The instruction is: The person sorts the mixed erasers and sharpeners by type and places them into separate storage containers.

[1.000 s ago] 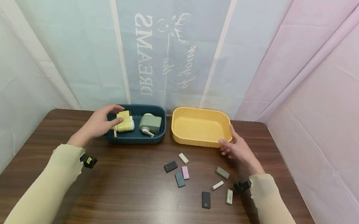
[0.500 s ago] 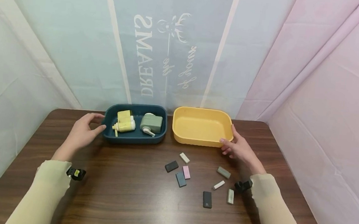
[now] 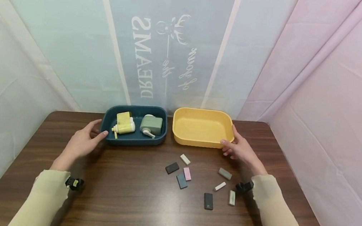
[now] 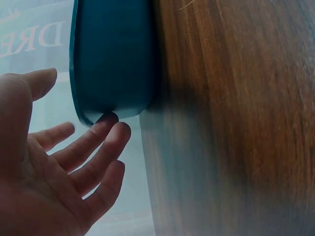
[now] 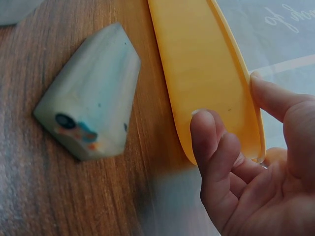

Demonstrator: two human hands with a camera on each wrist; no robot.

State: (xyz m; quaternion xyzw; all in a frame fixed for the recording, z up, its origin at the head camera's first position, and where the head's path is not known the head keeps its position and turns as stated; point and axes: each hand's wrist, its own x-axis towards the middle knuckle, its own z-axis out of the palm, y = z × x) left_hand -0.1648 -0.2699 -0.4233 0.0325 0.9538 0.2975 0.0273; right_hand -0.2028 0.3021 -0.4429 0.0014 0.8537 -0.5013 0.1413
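Note:
My left hand is at the left end of the dark blue tray, fingers loosely bent. In the left wrist view its fingertips meet the tray's lower corner, while the thumb stands beside the rim. In that tray lie a yellow bottle-like item with white parts and a green one with a white spout-like lever. My right hand holds the front right corner of the yellow tray. The right wrist view shows one digit at its rim and other fingers bent against its wall.
Before the trays lie several small blocks: a cream one, a pink one, a dark blue one, two black ones, a white one and grey-green ones. A curtain hangs behind the wooden table.
My left hand has come off the yellow bottle-like item, out of the blue tray, and back to that tray's left end. My right hand stays at the yellow tray's corner.

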